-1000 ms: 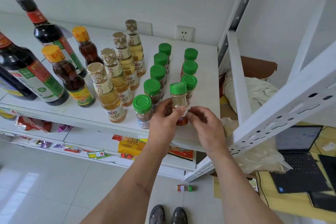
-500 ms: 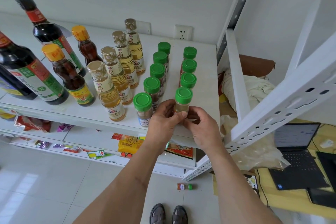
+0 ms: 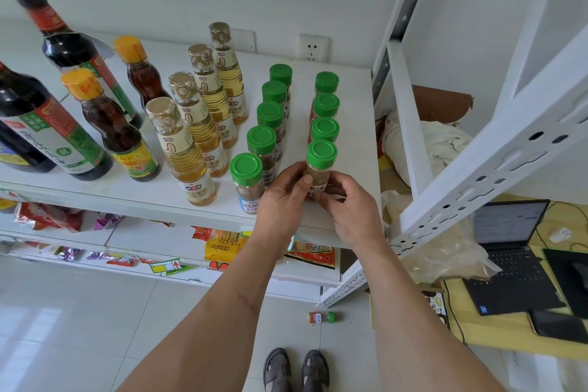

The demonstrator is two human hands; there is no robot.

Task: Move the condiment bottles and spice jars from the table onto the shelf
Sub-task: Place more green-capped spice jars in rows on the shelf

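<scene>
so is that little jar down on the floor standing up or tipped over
Tipped over: the small jar lies on its side on the floor tiles, green cap pointing right.

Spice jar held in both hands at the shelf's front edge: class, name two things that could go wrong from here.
1. The spice jar sits close to the shelf front edge; released carelessly, it might topple off, like the jar on the floor.
2. The left hand touches the neighbouring jar; withdrawing could knock it.
</scene>
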